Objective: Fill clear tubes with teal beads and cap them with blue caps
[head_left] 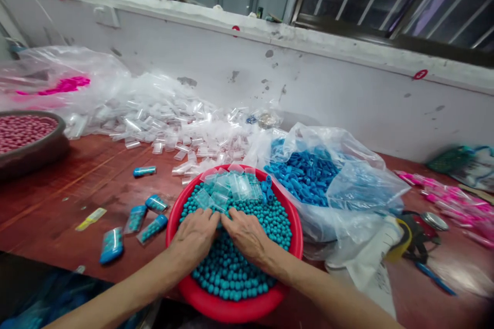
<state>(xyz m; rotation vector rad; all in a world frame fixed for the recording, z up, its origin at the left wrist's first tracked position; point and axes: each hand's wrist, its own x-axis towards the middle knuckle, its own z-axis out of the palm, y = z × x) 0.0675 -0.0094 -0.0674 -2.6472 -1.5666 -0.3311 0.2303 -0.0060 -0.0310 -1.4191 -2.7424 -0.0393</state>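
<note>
A red basin [295,236] full of round teal beads [235,277] stands in front of me. My left hand [196,231] and my right hand [245,231] are over the beads, thumbs and fingertips nearly meeting at the middle. Both hands have bent, closed fingers. Just beyond the fingertips lie several clear plastic cases [241,185] on the beads. Whether the fingers grip one of these cases is hidden. A few blue caps [268,190] rest at the basin's far right rim.
Bead-filled cases with blue ends [111,245] lie left of the basin. Behind it spreads a heap of clear cases [154,123]. A plastic bag of blue caps [304,175] sits to the right. Pink beads fill a brown basin [46,149] far left; pink pieces [451,195] lie far right.
</note>
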